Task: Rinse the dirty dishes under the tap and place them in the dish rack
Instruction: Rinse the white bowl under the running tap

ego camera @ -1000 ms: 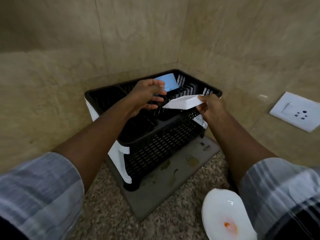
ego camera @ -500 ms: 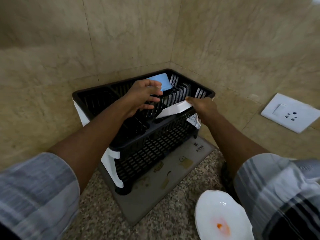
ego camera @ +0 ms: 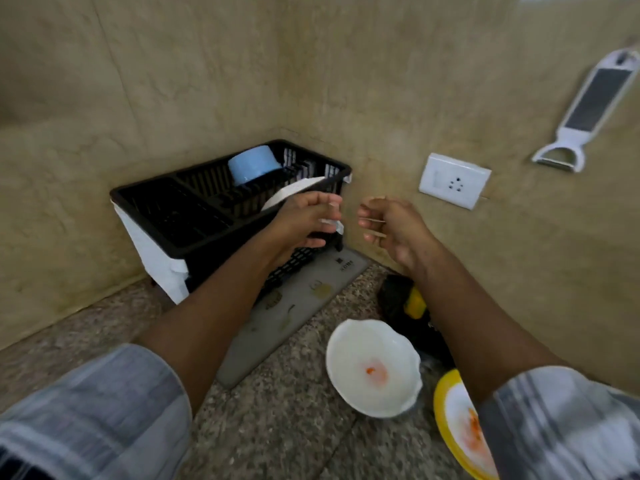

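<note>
The black dish rack [ego camera: 180,202] stands in the wall corner on a grey mat [ego camera: 311,282]. Inside it a light blue cup [ego camera: 254,164] lies on its side, and a white plate [ego camera: 294,194] leans in the slots. My left hand [ego camera: 308,220] hovers in front of the rack's right end, fingers loosely curled, holding nothing. My right hand [ego camera: 391,226] hangs just right of it, also loosely curled and free. On the counter near me sit a white bowl [ego camera: 374,368] with an orange stain and a yellow-rimmed plate [ego camera: 460,431] with orange smears.
A dark scrubber with a yellow sponge [ego camera: 412,303] lies by the wall behind the bowl. A white wall socket [ego camera: 453,180] and a hanging white peeler-grater [ego camera: 588,109] are on the right wall. The speckled counter [ego camera: 277,427] runs along the front.
My right hand let go of the white plate, which now leans in the rack. Both hands have drawn back from the rack, and the view has pulled away and to the right.
</note>
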